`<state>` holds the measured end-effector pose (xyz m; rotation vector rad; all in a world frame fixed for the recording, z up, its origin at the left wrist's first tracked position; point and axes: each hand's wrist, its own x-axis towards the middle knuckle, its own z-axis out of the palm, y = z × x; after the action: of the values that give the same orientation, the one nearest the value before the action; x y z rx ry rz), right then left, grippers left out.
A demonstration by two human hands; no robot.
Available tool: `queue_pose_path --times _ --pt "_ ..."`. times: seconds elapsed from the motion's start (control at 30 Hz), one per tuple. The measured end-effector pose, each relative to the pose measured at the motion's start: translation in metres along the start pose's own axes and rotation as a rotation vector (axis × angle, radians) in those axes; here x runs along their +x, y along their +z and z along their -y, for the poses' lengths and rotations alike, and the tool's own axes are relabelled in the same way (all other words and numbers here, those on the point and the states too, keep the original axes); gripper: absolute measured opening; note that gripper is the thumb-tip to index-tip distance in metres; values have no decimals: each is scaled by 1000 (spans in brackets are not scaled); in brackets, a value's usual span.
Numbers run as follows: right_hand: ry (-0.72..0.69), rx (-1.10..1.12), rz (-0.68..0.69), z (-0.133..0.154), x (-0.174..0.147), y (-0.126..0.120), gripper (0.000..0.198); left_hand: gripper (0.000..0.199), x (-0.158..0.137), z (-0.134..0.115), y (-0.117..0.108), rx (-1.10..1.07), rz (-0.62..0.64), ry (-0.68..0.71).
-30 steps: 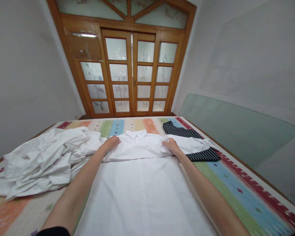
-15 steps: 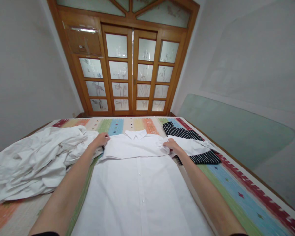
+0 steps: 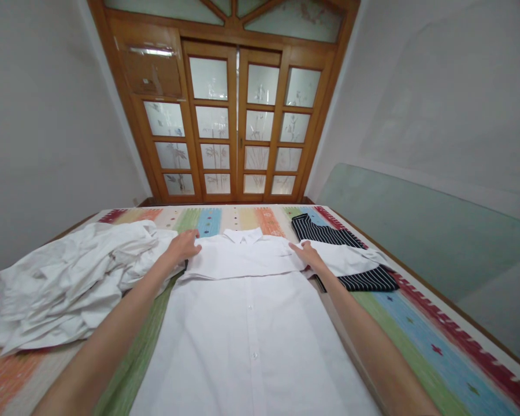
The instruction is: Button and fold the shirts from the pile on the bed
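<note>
A white button-up shirt (image 3: 251, 323) lies front up, its collar (image 3: 243, 236) at the far end. Across its chest runs a flat folded white sleeve (image 3: 238, 261). The other sleeve (image 3: 342, 258) stretches out to the right, over a black-and-white striped garment (image 3: 329, 232). My left hand (image 3: 185, 245) is at the shirt's left shoulder, thumb and fingers apart. At the right shoulder, by the start of the outstretched sleeve, my right hand (image 3: 307, 255) touches the cloth with its fingers spread. Neither hand grips any fabric.
A heap of crumpled white clothes (image 3: 73, 277) lies to the left. Everything rests on a colourful striped cover (image 3: 416, 329). Beyond it are wooden doors with glass panes (image 3: 238, 127); a pale green panel (image 3: 416, 219) lines the right wall.
My left hand has let go of the shirt's left edge and its fingers have opened. My right hand has loosened from the right shoulder. The view has shifted slightly.
</note>
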<state>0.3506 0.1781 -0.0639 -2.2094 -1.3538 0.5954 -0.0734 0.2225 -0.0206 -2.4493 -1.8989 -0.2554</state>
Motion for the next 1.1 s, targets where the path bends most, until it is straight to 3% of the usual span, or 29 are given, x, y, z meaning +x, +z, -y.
queue_pose_path --times 0.13,0.27,0.47,0.63,0.9,1.0,1.1 --pt "32 42 -19 1 -12 1 80 46 -47 -12 -1 2 131 63" --pt "-10 -79 -70 0 -27 8 76 37 -82 -8 7 43 184 72" --pt "-89 -190 -184 -2 -41 21 48 18 -108 -4 19 30 29 -147" --pt "-134 -231 -221 -4 -45 25 37 26 -121 -9 29 75 10 -268" --pt "-193 -249 -262 -20 -34 19 32 37 -118 -14 32 -84 23 -190" --pt "-203 -141 -311 -23 -26 14 31 38 -117 -13 35 -90 -27 -185" --pt "-359 82 -400 -21 -20 14 28 37 -118 -11 40 -35 -123 -189"
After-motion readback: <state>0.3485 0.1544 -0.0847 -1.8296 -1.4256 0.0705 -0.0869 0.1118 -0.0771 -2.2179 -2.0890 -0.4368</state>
